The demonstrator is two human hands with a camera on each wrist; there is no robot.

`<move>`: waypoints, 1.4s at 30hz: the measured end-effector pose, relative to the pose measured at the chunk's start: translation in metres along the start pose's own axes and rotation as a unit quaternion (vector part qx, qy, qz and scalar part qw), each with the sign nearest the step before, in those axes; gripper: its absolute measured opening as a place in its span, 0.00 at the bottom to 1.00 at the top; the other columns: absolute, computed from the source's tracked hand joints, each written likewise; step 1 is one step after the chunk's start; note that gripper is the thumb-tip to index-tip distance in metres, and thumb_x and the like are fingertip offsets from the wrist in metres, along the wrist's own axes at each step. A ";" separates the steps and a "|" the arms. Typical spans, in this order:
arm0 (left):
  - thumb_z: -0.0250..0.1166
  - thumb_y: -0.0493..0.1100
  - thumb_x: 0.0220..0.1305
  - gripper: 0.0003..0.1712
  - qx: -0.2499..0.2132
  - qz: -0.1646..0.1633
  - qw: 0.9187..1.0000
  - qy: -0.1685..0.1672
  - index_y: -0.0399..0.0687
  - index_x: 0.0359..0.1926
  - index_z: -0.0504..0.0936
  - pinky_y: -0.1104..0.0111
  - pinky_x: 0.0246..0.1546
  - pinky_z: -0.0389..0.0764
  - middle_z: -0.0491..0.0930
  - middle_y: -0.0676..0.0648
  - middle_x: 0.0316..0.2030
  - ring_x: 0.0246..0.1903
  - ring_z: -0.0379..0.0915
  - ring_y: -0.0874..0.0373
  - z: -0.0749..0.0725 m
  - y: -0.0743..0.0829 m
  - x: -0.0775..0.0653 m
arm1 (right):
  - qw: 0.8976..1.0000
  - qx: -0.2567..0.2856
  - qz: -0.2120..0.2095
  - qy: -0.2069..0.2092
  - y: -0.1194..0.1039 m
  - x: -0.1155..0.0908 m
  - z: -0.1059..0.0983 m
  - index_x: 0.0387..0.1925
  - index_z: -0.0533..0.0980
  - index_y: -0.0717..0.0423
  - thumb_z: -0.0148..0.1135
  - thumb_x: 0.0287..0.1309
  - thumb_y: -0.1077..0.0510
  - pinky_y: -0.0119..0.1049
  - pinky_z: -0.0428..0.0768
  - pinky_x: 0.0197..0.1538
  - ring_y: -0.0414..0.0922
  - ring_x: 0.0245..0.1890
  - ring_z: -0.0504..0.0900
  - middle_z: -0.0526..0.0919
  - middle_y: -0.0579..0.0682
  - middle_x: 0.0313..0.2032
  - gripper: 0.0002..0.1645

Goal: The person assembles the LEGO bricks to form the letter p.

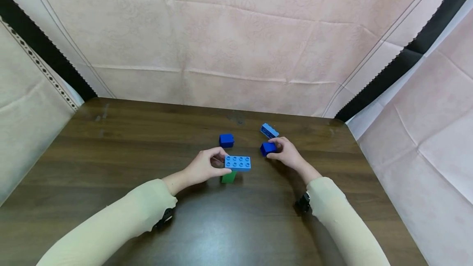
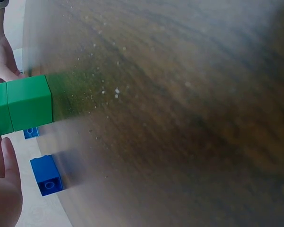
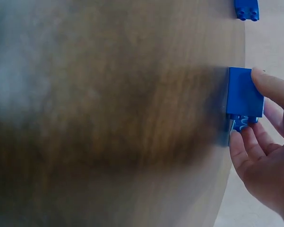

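Note:
In the head view my left hand (image 1: 207,165) grips the left end of a light blue building brick (image 1: 237,163) with several studs on top. Beneath that brick are green bricks (image 1: 228,177); the left wrist view shows two green blocks (image 2: 30,102) side by side, touching. My right hand (image 1: 290,154) pinches a dark blue brick (image 1: 267,148) between thumb and fingers. The right wrist view has the thumb on one side of this dark blue brick (image 3: 245,92), its studs facing the fingertips. The palm side of my left hand is mostly hidden from the head camera.
Another dark blue brick (image 1: 226,140) sits behind the light blue one. A second light blue brick (image 1: 269,130) lies on its side just beyond my right hand. Pale cloth walls (image 1: 221,44) rise past the far edge of the brown wooden table (image 1: 148,126).

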State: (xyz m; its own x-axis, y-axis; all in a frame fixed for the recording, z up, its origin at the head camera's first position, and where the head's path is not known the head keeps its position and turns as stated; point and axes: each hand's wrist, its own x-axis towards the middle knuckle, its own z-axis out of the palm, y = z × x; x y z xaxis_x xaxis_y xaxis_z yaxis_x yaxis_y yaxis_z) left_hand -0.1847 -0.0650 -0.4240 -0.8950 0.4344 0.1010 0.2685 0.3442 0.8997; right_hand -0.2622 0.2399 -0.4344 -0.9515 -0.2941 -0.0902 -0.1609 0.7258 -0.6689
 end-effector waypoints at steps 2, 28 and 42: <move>0.71 0.42 0.53 0.16 0.000 -0.001 1.000 -0.001 0.46 0.41 0.76 0.64 0.45 0.80 0.80 0.46 0.40 0.40 0.76 0.57 0.000 0.000 0.000 | 1.000 -0.003 0.004 0.000 0.001 0.000 0.002 0.55 0.72 0.56 0.67 0.53 0.56 0.51 0.74 0.54 0.56 0.51 0.71 0.72 0.60 0.51 0.27; 0.68 0.37 0.55 0.14 -0.012 -0.004 1.000 -0.006 0.39 0.40 0.75 0.59 0.44 0.80 0.80 0.40 0.40 0.39 0.77 0.52 -0.001 0.019 -0.005 | 0.996 0.081 0.034 0.016 -0.003 -0.008 -0.002 0.53 0.70 0.59 0.65 0.54 0.57 0.37 0.75 0.42 0.54 0.47 0.74 0.76 0.62 0.49 0.25; 0.70 0.43 0.54 0.16 -0.006 0.000 1.000 -0.006 0.44 0.41 0.76 0.64 0.43 0.81 0.80 0.43 0.40 0.37 0.77 0.57 0.001 0.000 0.000 | 0.994 0.106 0.031 0.008 -0.006 -0.009 0.000 0.54 0.66 0.61 0.64 0.55 0.58 0.51 0.72 0.57 0.59 0.56 0.72 0.72 0.65 0.58 0.27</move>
State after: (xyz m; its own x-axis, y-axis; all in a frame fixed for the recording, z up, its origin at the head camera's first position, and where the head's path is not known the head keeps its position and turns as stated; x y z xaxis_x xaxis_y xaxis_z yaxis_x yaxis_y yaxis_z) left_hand -0.1837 -0.0641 -0.4242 -0.8904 0.4449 0.0963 0.2646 0.3338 0.9047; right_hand -0.2525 0.2384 -0.4299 -0.9622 -0.2420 -0.1251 -0.0451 0.5942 -0.8030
